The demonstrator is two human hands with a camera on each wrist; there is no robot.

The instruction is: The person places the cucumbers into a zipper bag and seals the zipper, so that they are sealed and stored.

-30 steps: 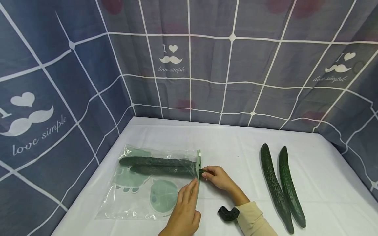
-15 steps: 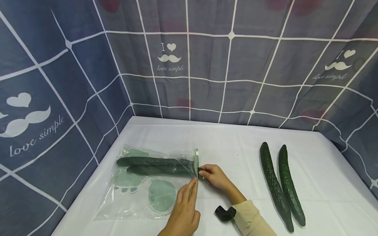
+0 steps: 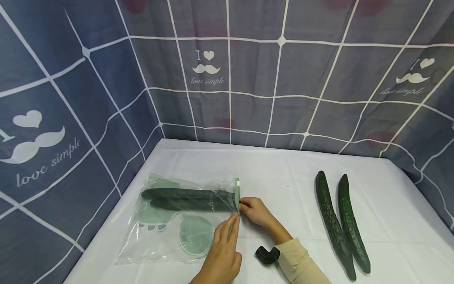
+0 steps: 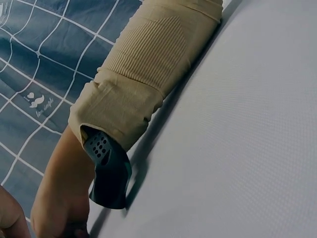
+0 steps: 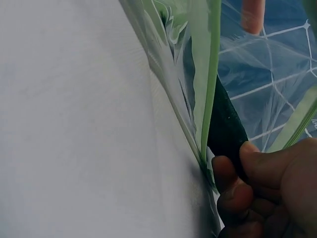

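Observation:
Two dark green cucumbers [image 3: 191, 199] lie side by side inside a clear zip bag [image 3: 159, 246] with pale green cartoon prints. My right hand [image 3: 256, 211] pinches the end of one cucumber between thumb and fingers at the bag's mouth. In the right wrist view that cucumber [image 5: 225, 124] passes between the green zip strips [image 5: 210, 74], which stand apart. My left hand [image 3: 222, 248] touches the bag's mouth edge with straight fingers, its thumb apart from them. One of its fingertips [image 5: 253, 17] shows through the plastic in the right wrist view.
Two more cucumbers [image 3: 333, 225] [image 3: 352, 223] lie close together on the right of the white-covered table [image 3: 280, 169]. A black curved mount [image 3: 267, 255] sits at the right sleeve [image 3: 299, 258]. A grey-blue checked curtain [image 3: 255, 79] surrounds the table's back and sides.
My right hand has moved slightly left, and the pinched cucumber has slid further into the bag, so less of its end sticks out. The left hand stays at the bag's edge.

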